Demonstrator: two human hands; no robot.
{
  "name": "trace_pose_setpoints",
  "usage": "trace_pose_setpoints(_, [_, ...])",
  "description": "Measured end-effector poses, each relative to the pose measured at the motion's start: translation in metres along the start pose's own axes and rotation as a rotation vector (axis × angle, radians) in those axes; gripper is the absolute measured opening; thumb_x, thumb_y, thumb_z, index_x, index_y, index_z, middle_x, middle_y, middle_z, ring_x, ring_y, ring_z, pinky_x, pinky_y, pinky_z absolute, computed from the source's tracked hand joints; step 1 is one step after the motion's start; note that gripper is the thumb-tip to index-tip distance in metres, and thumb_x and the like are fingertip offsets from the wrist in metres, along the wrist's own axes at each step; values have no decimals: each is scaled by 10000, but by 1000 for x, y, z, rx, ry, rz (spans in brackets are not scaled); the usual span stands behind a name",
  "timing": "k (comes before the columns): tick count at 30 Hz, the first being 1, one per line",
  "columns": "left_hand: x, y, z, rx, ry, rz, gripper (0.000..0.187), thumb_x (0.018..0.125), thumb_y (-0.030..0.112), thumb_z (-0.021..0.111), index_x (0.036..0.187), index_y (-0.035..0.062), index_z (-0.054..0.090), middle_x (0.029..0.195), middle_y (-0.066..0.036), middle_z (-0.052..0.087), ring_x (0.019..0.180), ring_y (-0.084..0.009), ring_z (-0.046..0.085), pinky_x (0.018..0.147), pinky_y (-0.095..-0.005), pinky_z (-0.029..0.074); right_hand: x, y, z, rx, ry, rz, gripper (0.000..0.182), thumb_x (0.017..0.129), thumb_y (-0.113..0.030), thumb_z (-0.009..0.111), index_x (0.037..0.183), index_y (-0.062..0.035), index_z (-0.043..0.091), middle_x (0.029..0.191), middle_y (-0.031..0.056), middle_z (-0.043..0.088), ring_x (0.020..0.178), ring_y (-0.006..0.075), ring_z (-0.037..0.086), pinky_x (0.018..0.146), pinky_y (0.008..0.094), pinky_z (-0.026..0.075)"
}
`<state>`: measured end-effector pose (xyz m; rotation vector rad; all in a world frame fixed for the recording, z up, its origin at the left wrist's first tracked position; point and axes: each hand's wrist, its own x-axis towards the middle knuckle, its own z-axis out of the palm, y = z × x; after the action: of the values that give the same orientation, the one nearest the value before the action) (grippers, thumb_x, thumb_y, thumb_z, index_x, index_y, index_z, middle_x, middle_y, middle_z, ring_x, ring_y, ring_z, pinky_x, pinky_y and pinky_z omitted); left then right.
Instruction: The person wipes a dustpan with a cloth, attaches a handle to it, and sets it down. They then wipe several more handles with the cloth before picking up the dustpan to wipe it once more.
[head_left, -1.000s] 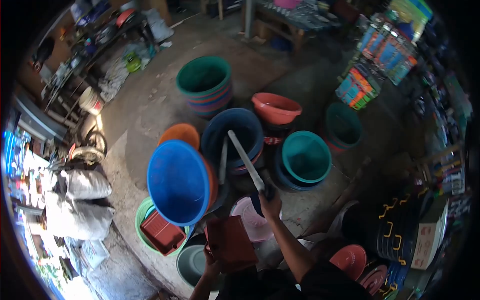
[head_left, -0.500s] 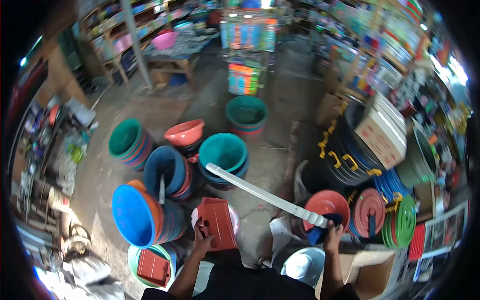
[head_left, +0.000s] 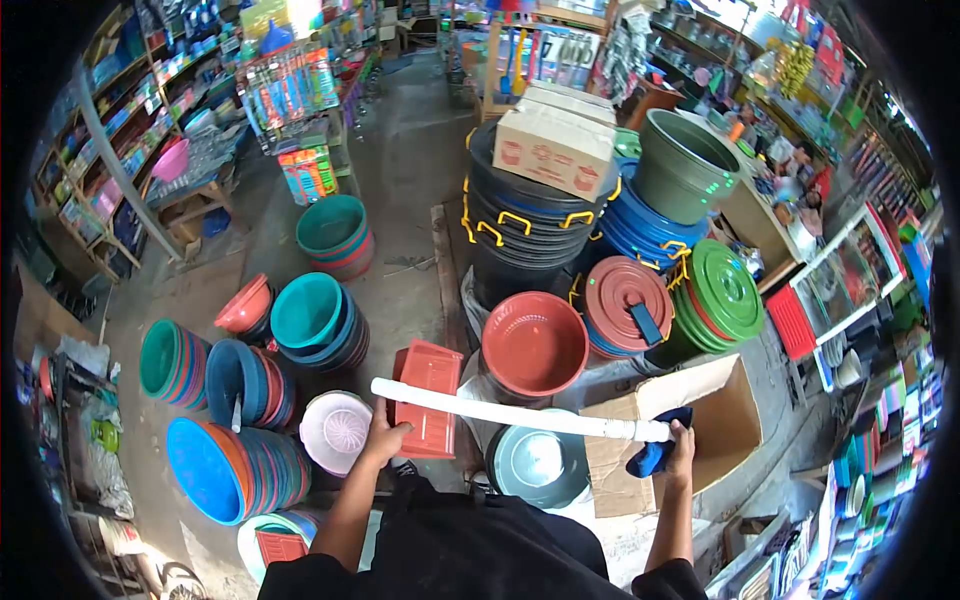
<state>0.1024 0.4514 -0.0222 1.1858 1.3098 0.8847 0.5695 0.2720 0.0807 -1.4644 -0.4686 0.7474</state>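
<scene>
My left hand (head_left: 383, 440) grips the near-left edge of a red rectangular plastic tray (head_left: 432, 372), which is tilted in front of my body. My right hand (head_left: 680, 452) is closed around a dark blue cloth (head_left: 648, 462) and the end of a long white tube (head_left: 540, 414). From there the tube stretches left, crossing in front of the tray in this view. Beneath my right hand stands an open cardboard box (head_left: 728, 415). A pale pink basin (head_left: 335, 432) lies left of my left hand.
Stacked blue and orange tubs (head_left: 205, 470) stand at the left, teal basins (head_left: 308, 310) behind them. A red basin (head_left: 535, 343) and a grey basin (head_left: 540, 465) sit ahead. Black tubs with yellow handles (head_left: 525, 240) carry a carton (head_left: 555, 140). Lidded green bins (head_left: 725, 290) stand right.
My view has swung to the right. The white tube now lies closer to level, its far end across the red tray. My right hand with the cloth is now over the cardboard box.
</scene>
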Motion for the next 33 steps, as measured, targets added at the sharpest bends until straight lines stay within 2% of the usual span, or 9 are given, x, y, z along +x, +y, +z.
trace_pose_setpoints(5, [-3, -22, 26, 29, -96, -48, 828, 691, -2, 690, 1429, -55, 320, 1351, -191, 485, 1263, -272, 463, 1038, -354, 387, -8, 27, -56, 27, 71, 3, 249, 883, -291, 625, 901, -47, 582, 772, 39, 602, 678, 145, 590, 612, 298, 481])
trace_pose_setpoints(8, [-7, -17, 28, -29, -145, -44, 846, 688, 0, 692, 1439, -59, 307, 1379, -207, 462, 1291, -285, 440, 1049, -356, 379, -23, 14, -61, 61, 105, 37, 236, 889, -287, 627, 887, -56, 575, 768, 29, 582, 676, 132, 573, 599, 290, 462])
trace_pose_setpoints(13, [-6, -21, 22, 33, -139, 8, 853, 692, -2, 696, 1448, -44, 302, 1374, -217, 465, 1284, -289, 448, 1054, -359, 376, -22, 18, -73, -48, -49, 15, 261, 889, -284, 634, 974, -61, 528, 812, 48, 590, 711, 149, 596, 613, 299, 505])
trace_pose_setpoints(17, [-13, -9, 11, -15, -110, -127, 836, 690, -17, 687, 1437, -34, 313, 1344, -202, 484, 1256, -276, 468, 1026, -355, 401, -34, -4, -44, -6, 102, 44, 274, 883, -287, 641, 990, -64, 522, 825, 56, 590, 694, 152, 599, 608, 304, 507])
trace_pose_setpoints(23, [-13, -7, -7, -99, -127, -54, 779, 696, -45, 648, 1417, 27, 363, 1295, -141, 509, 1231, -245, 490, 1002, -352, 420, -28, -4, -46, -51, -21, 86, 288, 879, -285, 641, 1018, -70, 509, 837, 65, 580, 705, 163, 600, 595, 317, 511])
trace_pose_setpoints(27, [-7, -8, -17, -111, -143, 17, 800, 691, -75, 616, 1434, 84, 366, 1283, -115, 513, 1236, -234, 490, 1001, -351, 420, -33, -10, -24, 14, 157, 35, 281, 893, -308, 606, 933, -33, 563, 743, 64, 608, 600, 169, 600, 547, 309, 503])
trace_pose_setpoints(29, [-10, 1, -21, -147, -137, -16, 805, 683, -77, 617, 1434, 84, 374, 1307, -119, 506, 1257, -235, 472, 1016, -353, 407, -32, -12, -25, -16, 97, 31, 288, 896, -313, 601, 922, -29, 569, 728, 65, 610, 585, 169, 596, 538, 308, 501])
trace_pose_setpoints(30, [-4, -10, -26, -72, -135, 39, 815, 687, -68, 625, 1446, 77, 366, 1335, -128, 495, 1278, -244, 454, 1030, -352, 396, -28, -11, -27, -43, 43, 19, 295, 898, -319, 595, 910, -24, 575, 713, 67, 613, 569, 170, 593, 530, 307, 499])
trace_pose_setpoints(33, [-4, -3, -31, -40, -110, 57, 822, 686, -69, 615, 1453, 65, 354, 1379, -133, 472, 1294, -252, 439, 1046, -349, 383, -23, -3, -29, -28, 33, -17, 266, 894, -295, 600, 914, -30, 581, 734, 51, 610, 597, 147, 582, 540, 293, 482])
